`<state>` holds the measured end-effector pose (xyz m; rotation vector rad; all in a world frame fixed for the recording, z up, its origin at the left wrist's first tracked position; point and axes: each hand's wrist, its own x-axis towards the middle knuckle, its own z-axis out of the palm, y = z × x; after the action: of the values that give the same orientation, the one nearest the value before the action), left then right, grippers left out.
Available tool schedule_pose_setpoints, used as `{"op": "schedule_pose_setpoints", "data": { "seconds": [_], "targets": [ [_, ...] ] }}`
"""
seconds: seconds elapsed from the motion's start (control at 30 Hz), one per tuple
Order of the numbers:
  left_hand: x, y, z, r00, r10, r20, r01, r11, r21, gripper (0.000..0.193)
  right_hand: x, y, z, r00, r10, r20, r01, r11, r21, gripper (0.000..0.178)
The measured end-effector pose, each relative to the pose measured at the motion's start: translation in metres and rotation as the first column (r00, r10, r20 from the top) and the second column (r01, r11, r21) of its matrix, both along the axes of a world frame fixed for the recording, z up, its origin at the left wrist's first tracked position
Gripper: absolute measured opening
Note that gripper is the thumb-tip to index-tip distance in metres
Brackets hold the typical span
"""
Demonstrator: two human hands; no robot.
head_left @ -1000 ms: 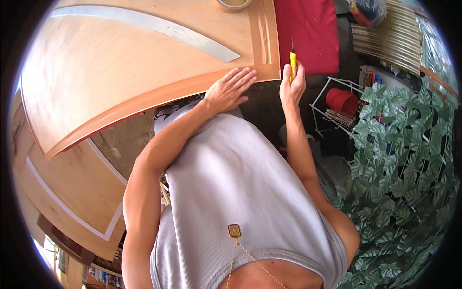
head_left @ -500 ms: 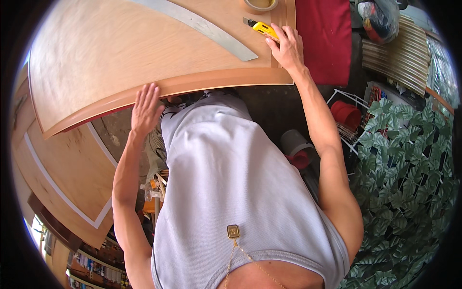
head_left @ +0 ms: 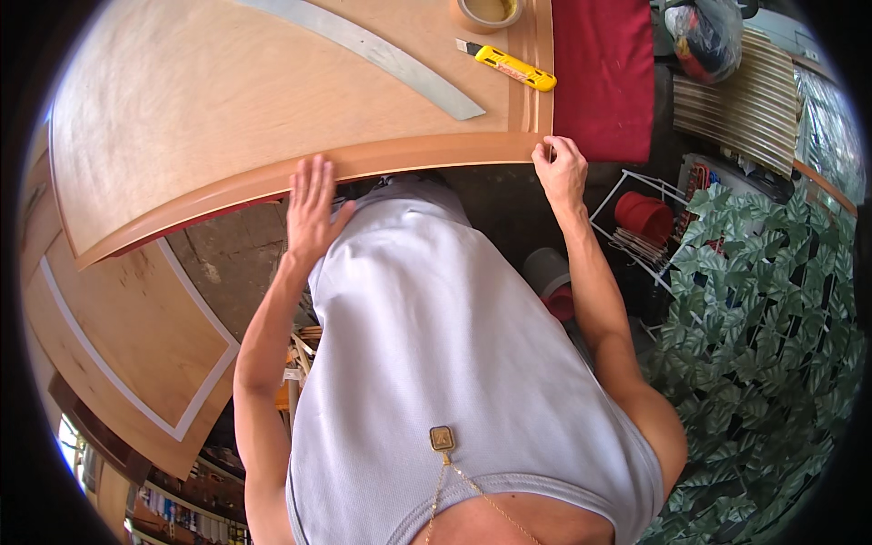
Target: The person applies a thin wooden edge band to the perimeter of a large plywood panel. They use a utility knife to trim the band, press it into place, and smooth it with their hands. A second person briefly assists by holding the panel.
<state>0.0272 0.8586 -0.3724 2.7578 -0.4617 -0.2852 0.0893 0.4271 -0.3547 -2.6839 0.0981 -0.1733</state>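
Beneath you lies a grey concrete floor (head_left: 232, 263); to your right hangs a green artificial leaf screen (head_left: 763, 300); a white wire rack (head_left: 636, 227) stands beside it; daylight falls evenly.

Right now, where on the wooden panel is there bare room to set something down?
The wide stretch of the wooden panel left of the grey strip is bare. The far right corner is crowded: tape roll, yellow utility knife, red cloth. The left hand and right hand occupy the near edge.
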Motion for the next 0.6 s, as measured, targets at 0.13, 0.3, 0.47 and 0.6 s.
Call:
{"op": "schedule_pose_setpoints", "data": {
  "seconds": [0.13,0.3,0.47,0.6],
  "targets": [
    [0.010,-0.026,0.002,0.999,-0.044,-0.009,0.044,0.998,-0.045,0.075,0.004,0.000,0.000,0.999,0.025,-0.023,-0.026,1.000,-0.017,0.011],
    [0.011,-0.019,0.002,0.997,-0.073,-0.036,0.072,0.997,-0.031,0.073,0.009,0.000,-0.002,1.000,0.023,-0.006,-0.023,0.996,-0.083,0.009],
    [0.011,-0.018,0.002,0.997,-0.068,-0.037,0.066,0.996,-0.057,0.072,0.016,-0.003,-0.004,1.000,0.011,0.008,-0.010,0.996,-0.086,0.009],
    [0.011,-0.012,0.002,0.996,-0.079,-0.041,0.076,0.995,-0.065,0.070,0.023,-0.004,-0.005,1.000,-0.003,-0.012,0.001,0.995,-0.098,0.011]
  ]
}}
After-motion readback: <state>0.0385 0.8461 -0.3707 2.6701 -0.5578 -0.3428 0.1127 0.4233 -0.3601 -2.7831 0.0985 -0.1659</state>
